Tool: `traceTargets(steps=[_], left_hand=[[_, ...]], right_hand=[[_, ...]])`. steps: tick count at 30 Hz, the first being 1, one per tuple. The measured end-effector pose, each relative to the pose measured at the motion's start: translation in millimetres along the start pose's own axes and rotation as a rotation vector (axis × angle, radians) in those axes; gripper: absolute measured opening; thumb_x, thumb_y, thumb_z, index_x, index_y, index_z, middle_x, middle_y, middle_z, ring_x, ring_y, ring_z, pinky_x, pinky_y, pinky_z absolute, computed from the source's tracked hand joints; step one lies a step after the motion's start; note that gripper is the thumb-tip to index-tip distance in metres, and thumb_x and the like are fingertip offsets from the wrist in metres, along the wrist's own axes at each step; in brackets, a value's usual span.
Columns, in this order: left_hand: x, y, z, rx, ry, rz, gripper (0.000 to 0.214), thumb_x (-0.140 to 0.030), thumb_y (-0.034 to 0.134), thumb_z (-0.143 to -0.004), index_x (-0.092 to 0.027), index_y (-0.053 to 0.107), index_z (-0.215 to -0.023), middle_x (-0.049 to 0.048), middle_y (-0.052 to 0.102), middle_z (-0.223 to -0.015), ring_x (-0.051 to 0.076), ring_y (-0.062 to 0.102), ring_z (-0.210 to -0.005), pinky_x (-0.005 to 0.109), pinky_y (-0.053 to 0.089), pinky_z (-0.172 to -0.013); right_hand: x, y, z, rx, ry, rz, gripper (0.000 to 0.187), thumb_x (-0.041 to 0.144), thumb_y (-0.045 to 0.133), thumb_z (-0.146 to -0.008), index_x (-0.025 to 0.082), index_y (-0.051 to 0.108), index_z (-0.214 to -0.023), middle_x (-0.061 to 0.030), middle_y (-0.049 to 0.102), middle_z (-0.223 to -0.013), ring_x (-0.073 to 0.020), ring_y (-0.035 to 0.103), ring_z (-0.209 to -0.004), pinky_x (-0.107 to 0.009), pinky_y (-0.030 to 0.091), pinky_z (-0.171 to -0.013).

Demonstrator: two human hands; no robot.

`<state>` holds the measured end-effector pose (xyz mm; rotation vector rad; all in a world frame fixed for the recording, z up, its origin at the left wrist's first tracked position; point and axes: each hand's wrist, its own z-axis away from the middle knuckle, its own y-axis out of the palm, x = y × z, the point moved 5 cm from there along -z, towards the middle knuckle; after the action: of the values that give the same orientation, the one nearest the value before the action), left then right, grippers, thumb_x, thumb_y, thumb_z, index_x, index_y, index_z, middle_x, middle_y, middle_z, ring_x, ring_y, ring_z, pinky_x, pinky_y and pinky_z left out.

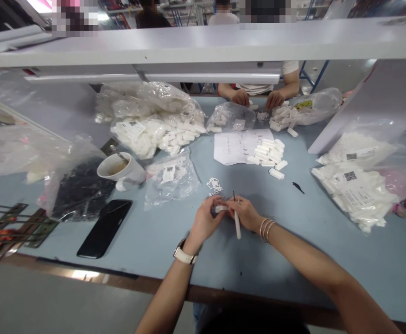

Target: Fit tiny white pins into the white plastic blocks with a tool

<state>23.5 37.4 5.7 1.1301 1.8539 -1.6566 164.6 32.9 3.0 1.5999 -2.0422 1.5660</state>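
near the middle of the front edge of the blue desk (258, 273), the left hand (205, 221) pinches a small whitish piece (221, 208) between thumb and fingers. the right hand (246, 213) meets it there, so the two are together, presumably to steady the piece from both ends. the right hand also grips a slim white-handled tool (237, 226), thin dark tip toward the far edge, handle toward the front edge; it seems tucked there to spare setting it down. fingers cover the contact, so whether the tip touches anything is hard to say. just beyond the fingertips lie tiny white bits (214, 185), and farther back white cylinders (267, 152) overlap a printed sheet (228, 147), probably for easy reach. a black phone (104, 228) by the front-left corner and a white mug (131, 174) behind it look set aside from the arms.
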Motion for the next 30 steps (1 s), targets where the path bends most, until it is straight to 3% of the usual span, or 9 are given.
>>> traceTargets(steps=[5,10,14,17,21,25,30], left_hand=[[-4,0.5,1,0.029,-0.058,0.110,0.039,-0.019,0.065,-0.072,-0.020,0.051,-0.108,0.0016,0.070,-0.084,0.015,0.064,-0.075,0.030,0.051,-0.073],[-6,-0.6,1,0.009,-0.068,0.072,0.038,-0.017,0.066,-0.067,-0.020,0.053,-0.103,0.0009,0.070,-0.080,0.016,0.063,-0.073,0.030,0.051,-0.072],[-3,-6.0,-3,0.030,-0.031,0.123,0.035,-0.027,0.068,-0.072,-0.019,0.057,-0.104,0.0041,0.071,-0.087,0.017,0.064,-0.077,0.031,0.051,-0.073],[6,-19.8,-6,-0.062,-0.019,0.123,0.024,-0.033,0.062,-0.078,-0.018,0.062,-0.097,0.0064,0.071,-0.092,0.017,0.064,-0.078,0.030,0.051,-0.071],[25,-39.0,-8,-0.228,-0.074,-0.054,0.019,-0.031,0.052,-0.083,-0.017,0.066,-0.083,0.0051,0.069,-0.076,0.018,0.062,-0.069,0.031,0.050,-0.066],[30,-34.9,-9,-0.139,0.038,-0.224,0.017,-0.026,0.053,-0.082,-0.019,0.067,-0.075,0.0053,0.069,-0.076,0.021,0.062,-0.075,0.036,0.050,-0.075],[27,-23.3,-7,-0.076,0.142,-0.281,0.015,-0.021,0.055,-0.080,-0.021,0.069,-0.087,0.0065,0.068,-0.082,0.022,0.061,-0.081,0.038,0.049,-0.078]], right_hand=[[1,0,1,0.027,-0.009,-0.005,0.019,0.014,0.045,-0.089,0.018,0.064,-0.085,-0.0005,0.059,-0.061,-0.0176,0.058,-0.072,-0.029,0.052,-0.072],[3,-1,0,0.011,-0.058,-0.008,0.023,0.013,0.043,-0.088,0.018,0.060,-0.075,-0.0001,0.058,-0.059,-0.0167,0.057,-0.069,-0.029,0.052,-0.071],[2,-1,0,-0.023,-0.052,0.002,0.017,0.015,0.046,-0.088,0.017,0.063,-0.088,0.0002,0.060,-0.060,-0.0165,0.059,-0.067,-0.029,0.052,-0.072],[-1,1,0,-0.026,-0.009,0.019,0.015,0.018,0.051,-0.087,0.017,0.064,-0.095,-0.0013,0.065,-0.067,-0.0166,0.062,-0.071,-0.028,0.051,-0.073],[-5,4,1,-0.028,0.039,0.093,0.016,0.023,0.062,-0.084,0.016,0.066,-0.098,-0.0016,0.066,-0.067,-0.0167,0.062,-0.071,-0.026,0.050,-0.069],[-7,5,2,-0.018,0.056,0.132,0.019,0.024,0.069,-0.080,0.016,0.067,-0.097,-0.0013,0.065,-0.066,-0.0163,0.062,-0.070,-0.024,0.049,-0.066],[-5,9,-1,0.078,0.092,0.126,0.020,0.025,0.072,-0.077,0.016,0.065,-0.094,-0.0022,0.067,-0.069,-0.0185,0.065,-0.075,-0.026,0.050,-0.069]])
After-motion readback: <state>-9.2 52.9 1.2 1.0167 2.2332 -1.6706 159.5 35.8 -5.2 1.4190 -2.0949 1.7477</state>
